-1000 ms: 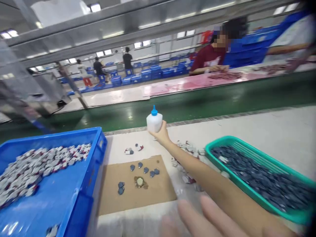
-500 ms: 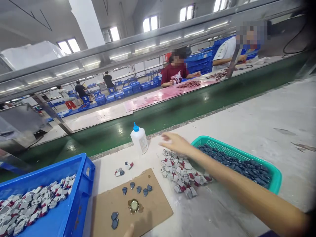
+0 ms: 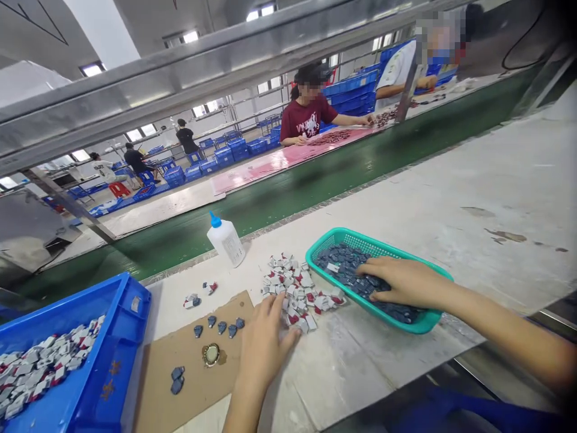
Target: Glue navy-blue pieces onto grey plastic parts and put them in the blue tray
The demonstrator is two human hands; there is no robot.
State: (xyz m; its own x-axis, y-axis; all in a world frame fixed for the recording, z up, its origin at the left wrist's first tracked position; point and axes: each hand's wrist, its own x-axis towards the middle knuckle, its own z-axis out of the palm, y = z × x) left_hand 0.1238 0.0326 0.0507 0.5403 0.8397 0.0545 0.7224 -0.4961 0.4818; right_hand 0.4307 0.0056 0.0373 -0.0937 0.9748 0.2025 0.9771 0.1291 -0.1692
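My left hand (image 3: 265,337) rests with its fingers apart at the near left edge of a heap of small white, grey and red plastic parts (image 3: 295,288), thumb and fingertips against the heap. My right hand (image 3: 401,279) reaches into a green perforated basket (image 3: 439,319), its fingers apart on the dark blue-grey plastic parts (image 3: 347,258). Several like dark parts (image 3: 222,328) lie on a cardboard sheet (image 3: 180,343), around a bottle cap (image 3: 211,355) with wet stains about it. One pale part (image 3: 333,267) lies on the dark ones in the basket.
Behind the cardboard stands a white squeeze bottle (image 3: 228,243) with a blue nozzle. At left is a blue crate (image 3: 135,300) holding white and red parts. Two small assembled pieces (image 3: 192,302) lie beside it. Across a green belt (image 3: 288,189), people work at a pink-topped table (image 3: 252,165).
My right hand has gone from above the white-and-red heap into the green basket. My left hand has come up from the bottom edge to the heap. The view has shifted to the right.
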